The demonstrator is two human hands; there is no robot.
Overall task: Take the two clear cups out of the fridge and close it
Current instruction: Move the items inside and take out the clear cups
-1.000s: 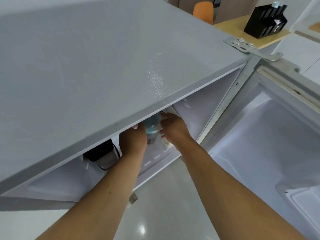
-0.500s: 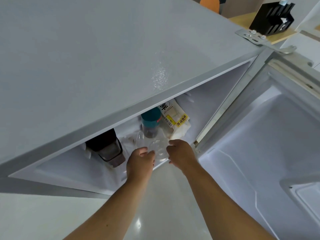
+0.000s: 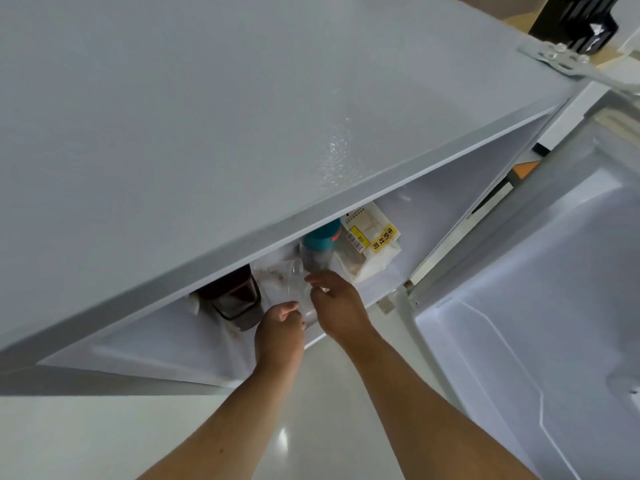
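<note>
I look down over the grey top of a small fridge [image 3: 242, 116]; its door [image 3: 540, 306] hangs open on the right. A clear cup [image 3: 298, 279] shows at the front edge of the top shelf, faint against the white interior; whether a second cup is nested in it I cannot tell. My left hand [image 3: 278, 329] curls around its lower end from the left. My right hand [image 3: 337, 303] pinches it from the right with the fingertips. Both forearms reach in from below.
Behind the cup stand a teal-lidded jar [image 3: 320, 239] and a bread bag with a yellow label [image 3: 372, 247]. A dark container [image 3: 235, 299] sits on the shelf to the left. A black rack [image 3: 581, 22] stands on a wooden table at top right. Glossy floor [image 3: 311, 427] lies below.
Both hands have drawn back from deep inside the fridge to the shelf's front edge, bringing the clear cup with them. The teal jar and bread bag are now uncovered.
</note>
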